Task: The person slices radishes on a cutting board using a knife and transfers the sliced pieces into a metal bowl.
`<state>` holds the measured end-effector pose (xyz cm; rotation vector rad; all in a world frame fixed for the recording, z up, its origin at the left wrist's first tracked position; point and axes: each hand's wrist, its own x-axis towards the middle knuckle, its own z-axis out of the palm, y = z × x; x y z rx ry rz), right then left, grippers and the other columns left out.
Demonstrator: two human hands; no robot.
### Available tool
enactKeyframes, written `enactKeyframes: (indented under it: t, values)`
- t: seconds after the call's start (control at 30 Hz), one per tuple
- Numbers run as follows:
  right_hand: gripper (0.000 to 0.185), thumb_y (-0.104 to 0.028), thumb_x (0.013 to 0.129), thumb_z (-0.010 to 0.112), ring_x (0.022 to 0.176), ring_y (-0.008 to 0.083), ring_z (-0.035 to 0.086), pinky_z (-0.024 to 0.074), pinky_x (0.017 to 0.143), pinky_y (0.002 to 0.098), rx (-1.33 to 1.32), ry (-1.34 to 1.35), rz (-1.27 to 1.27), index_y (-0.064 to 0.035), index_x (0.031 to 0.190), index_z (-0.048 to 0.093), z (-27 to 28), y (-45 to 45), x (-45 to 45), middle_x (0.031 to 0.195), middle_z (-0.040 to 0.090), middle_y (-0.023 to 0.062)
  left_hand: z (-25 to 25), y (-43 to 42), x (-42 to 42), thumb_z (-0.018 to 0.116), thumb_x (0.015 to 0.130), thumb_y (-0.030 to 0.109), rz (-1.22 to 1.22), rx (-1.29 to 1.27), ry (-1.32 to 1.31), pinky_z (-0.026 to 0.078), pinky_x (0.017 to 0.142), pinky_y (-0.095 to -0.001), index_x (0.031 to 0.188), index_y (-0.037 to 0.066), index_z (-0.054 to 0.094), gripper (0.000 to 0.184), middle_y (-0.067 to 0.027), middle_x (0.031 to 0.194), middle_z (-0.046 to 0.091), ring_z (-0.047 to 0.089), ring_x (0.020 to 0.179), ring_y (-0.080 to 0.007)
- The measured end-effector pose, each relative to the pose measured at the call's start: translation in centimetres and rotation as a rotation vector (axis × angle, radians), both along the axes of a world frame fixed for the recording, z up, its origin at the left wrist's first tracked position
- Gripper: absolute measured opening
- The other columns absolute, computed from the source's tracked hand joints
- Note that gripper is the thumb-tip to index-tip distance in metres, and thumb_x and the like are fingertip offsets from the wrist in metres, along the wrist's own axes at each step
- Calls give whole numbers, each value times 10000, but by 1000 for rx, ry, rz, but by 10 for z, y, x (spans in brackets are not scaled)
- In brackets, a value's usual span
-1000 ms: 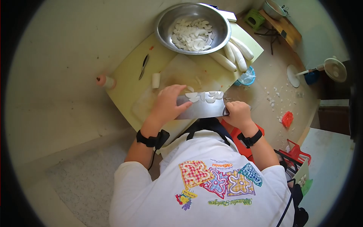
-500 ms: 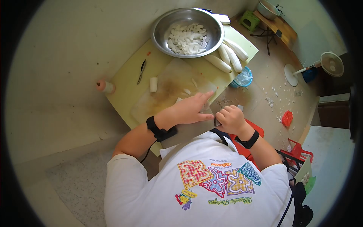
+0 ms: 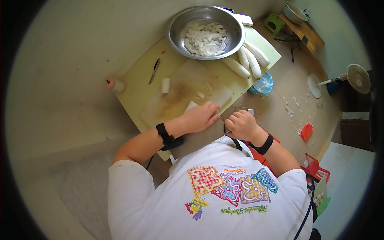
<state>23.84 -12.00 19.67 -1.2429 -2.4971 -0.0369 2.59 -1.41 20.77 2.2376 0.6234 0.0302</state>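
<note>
My right hand (image 3: 242, 125) is closed in a fist around the handle of a cleaver, its wide grey blade (image 3: 197, 139) pointing left along the near table edge. Beside the blade, my left hand (image 3: 203, 117) has its fingers curled and drawn together. Whatever they grip is hidden. A white radish piece (image 3: 191, 105) shows just beyond the left hand, on the stained cutting board (image 3: 160, 107). One thin radish slice (image 3: 200, 95) lies farther up the board. On its left side stands a short cut radish chunk (image 3: 165, 85).
A steel bowl (image 3: 172, 39) of white slices stands at the back, with several peeled radishes (image 3: 252, 62) beside it. A peeler (image 3: 154, 71) and a pink-topped bottle (image 3: 116, 85) are at left. A blue bin (image 3: 262, 84) stands below the right table edge; a fan (image 3: 315, 86) is farther right.
My left hand's fingers were stretched out over the blade and are now curled in, the hand slightly farther left. The right hand keeps its hold. The camera view has shifted slightly.
</note>
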Motion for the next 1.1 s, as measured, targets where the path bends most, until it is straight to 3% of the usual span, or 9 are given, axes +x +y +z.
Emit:
enactKeyframes:
  t: [0.13, 0.27, 0.47, 0.53, 0.57, 0.63, 0.73, 0.97, 1.1]
  values:
    - [312, -293, 548, 753, 658, 205, 595, 471, 629, 327, -8, 1, 42, -121, 720, 557, 1, 9, 13, 655, 539, 11, -28, 11, 8, 539, 995, 312, 128, 61, -184, 495, 831, -466, 1190, 24, 552, 348, -214, 1143, 589, 624, 950, -399]
    - [320, -299, 554, 758, 666, 203, 606, 476, 636, 327, -33, -13, 107, -116, 731, 565, 0, 22, 30, 665, 554, 10, -33, 23, 21, 547, 987, 280, 217, 4, -138, 485, 867, -450, 1154, 24, 578, 307, -211, 1078, 619, 603, 999, -384]
    - [329, -307, 560, 770, 675, 204, 614, 479, 639, 326, -22, -5, 177, -114, 730, 564, 3, 46, 54, 664, 560, 12, -58, 50, 42, 575, 988, 287, 391, -209, -73, 494, 789, -363, 1100, 18, 594, 292, -126, 910, 651, 610, 857, -248]
    - [332, -309, 559, 772, 675, 207, 614, 479, 640, 329, -19, 9, 205, -115, 729, 564, 2, 53, 60, 660, 558, 14, -79, 61, 44, 576, 1004, 303, 561, -401, -248, 451, 614, -301, 1084, 52, 575, 263, -27, 797, 588, 529, 687, -135]
    - [334, -304, 554, 774, 676, 209, 614, 479, 638, 333, -58, -2, 209, -114, 731, 565, 1, 54, 63, 658, 556, 16, -81, 67, 41, 576, 1004, 303, 573, -405, -248, 451, 614, -301, 1084, 52, 575, 263, -27, 797, 588, 529, 687, -135]
    - [336, -300, 549, 776, 678, 212, 614, 479, 637, 338, -98, -19, 227, -114, 734, 566, 1, 58, 72, 656, 553, 18, -64, 84, 37, 562, 1018, 317, 774, -964, -46, 340, 497, -250, 1073, 94, 544, 230, 40, 719, 480, 414, 583, -68]
    - [340, -289, 541, 777, 681, 217, 614, 477, 632, 347, -108, 12, 223, -107, 742, 573, -3, 61, 80, 664, 562, 22, -75, 93, 32, 557, 1021, 315, 902, -1026, -45, 235, 464, -226, 1066, 124, 518, 200, 64, 685, 387, 307, 536, -39]
    - [310, -276, 585, 767, 686, 229, 614, 473, 636, 358, -216, 19, 140, -107, 755, 570, -22, 55, 95, 686, 581, 28, -138, 110, 25, 588, 995, 316, 947, -994, -6, 418, 513, -253, 1116, 82, 536, 268, 0, 803, 512, 464, 600, -91]
    - [294, -251, 569, 757, 676, 233, 607, 472, 624, 367, -236, 40, 78, -111, 734, 558, -29, 63, 100, 677, 574, 33, -169, 125, 22, 581, 962, 246, 989, -990, -172, 485, 552, -298, 1081, 19, 586, 256, -37, 812, 570, 539, 636, -133]
